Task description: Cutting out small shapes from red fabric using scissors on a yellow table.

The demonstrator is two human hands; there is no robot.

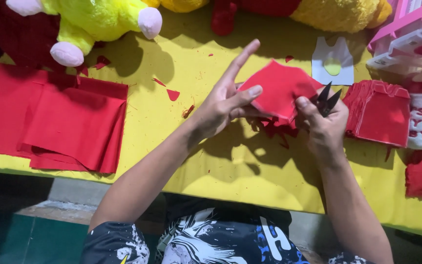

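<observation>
- Red fabric piece [280,88] sits mid-frame over the yellow table [191,63], with a folded red cloth stack [69,122] off at 9 o'clock.
- Left hand [223,100] pinches its 9 o'clock edge, index finger sticking straight out.
- Right hand [321,124] at 3 o'clock is closed around small black snips [328,98].

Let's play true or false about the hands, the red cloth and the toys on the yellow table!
1. The left hand holds a red cloth piece. True.
2. The right hand holds a pencil. False: it holds small black snips.
3. The table is blue. False: it is yellow.
4. A stack of folded red cloth lies to the left. True.
5. A yellow plush toy sits at the far edge. True.
6. The cut red stack lies left of the left hand. False: it lies beside the right hand.
</observation>
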